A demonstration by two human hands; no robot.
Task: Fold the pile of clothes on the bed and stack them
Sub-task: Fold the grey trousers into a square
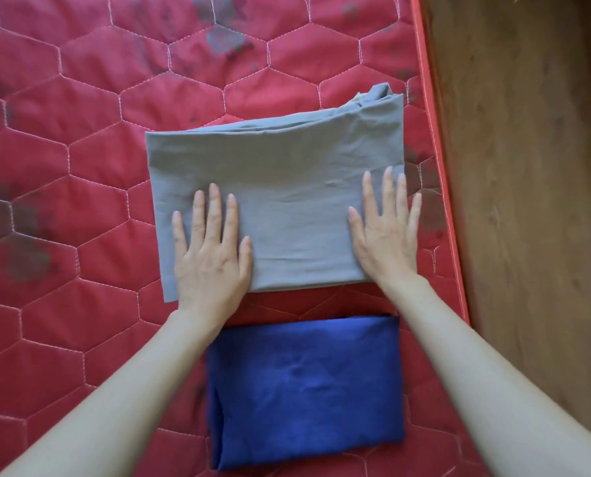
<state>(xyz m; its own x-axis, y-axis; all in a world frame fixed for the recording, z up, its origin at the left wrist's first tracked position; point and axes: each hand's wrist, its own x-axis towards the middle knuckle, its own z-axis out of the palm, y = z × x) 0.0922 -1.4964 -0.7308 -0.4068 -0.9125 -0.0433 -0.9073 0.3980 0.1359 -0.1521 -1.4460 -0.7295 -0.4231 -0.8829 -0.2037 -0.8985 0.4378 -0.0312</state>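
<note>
Left hand [211, 259] covers grey cloth's [287, 201] near-left corner; forearms hide blue cloth's [304, 390] sides (left one more); mattress [63, 166] cropped by frame edges.

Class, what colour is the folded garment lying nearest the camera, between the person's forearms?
Deep blue: the folded garment shows plainly in the head view.

Both hands, left hand [211, 259] and right hand [387, 235], are pressing flat on the gray cloth [287, 201]. A blue cloth [304, 390] is lying folded near it on the red bed [63, 166].
</note>
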